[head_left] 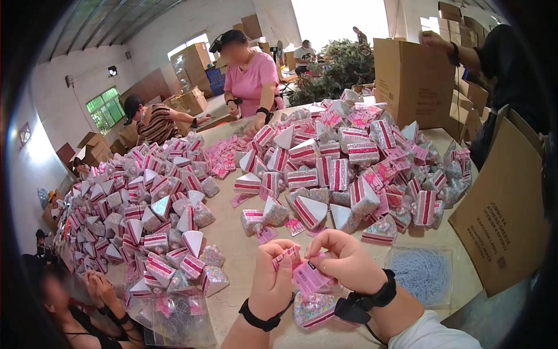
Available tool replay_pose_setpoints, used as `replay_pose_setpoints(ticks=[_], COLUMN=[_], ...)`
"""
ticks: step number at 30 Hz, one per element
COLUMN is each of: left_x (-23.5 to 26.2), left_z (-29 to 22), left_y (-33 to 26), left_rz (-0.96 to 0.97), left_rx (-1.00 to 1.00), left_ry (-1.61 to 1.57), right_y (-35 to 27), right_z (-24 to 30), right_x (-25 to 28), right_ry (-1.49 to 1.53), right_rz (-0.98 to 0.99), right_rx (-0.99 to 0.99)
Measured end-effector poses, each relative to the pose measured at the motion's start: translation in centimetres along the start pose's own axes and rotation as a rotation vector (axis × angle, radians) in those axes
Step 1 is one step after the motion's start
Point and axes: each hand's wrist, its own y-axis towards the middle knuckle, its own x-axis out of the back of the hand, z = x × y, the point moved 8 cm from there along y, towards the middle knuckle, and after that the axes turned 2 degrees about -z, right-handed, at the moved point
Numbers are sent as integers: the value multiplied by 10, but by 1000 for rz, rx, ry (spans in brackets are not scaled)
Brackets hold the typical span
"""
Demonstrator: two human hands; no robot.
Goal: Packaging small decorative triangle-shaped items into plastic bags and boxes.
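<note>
Just above the table's near edge, my left hand (273, 282) pinches the folded edge of a pink printed card tag (310, 278). My right hand (349, 263) has its thumb and fingers closed at the tag's upper right side. Whether a thin fastener is between those fingertips is too small to tell. Directly under the tag lies a cake-slice ornament (314, 309) with glittery sprinkles and a pink stripe. A loose pink tag (266, 234) and a white-sided cake-slice ornament (309, 212) lie beyond my fingers.
Heaps of cake-slice ornaments (145, 218) cover the table. A tray of thin white fasteners (419, 276) sits by my right wrist; another clear tray (177, 320) is at lower left. Cardboard boxes (414, 81) stand right. A person in pink (253, 78) and other co-workers surround the table.
</note>
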Motion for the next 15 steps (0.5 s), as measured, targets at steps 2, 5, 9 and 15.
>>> replay_pose_setpoints(ticks=[2,5,9,15], left_x=[1,2,-8,-17], left_z=[4,7,-3,10], left_y=[-1,-1,-3,-3], left_rz=[-1,42,162,256], left_rx=[-13,-75,-145,12], left_ry=[68,225,359,266], right_y=[-1,-2,2,0], right_z=[3,6,3,-20], right_x=[2,3,-2,-14], right_ry=[24,20,43,240], right_rz=[-21,-23,43,245], right_rx=[23,-39,11,-190])
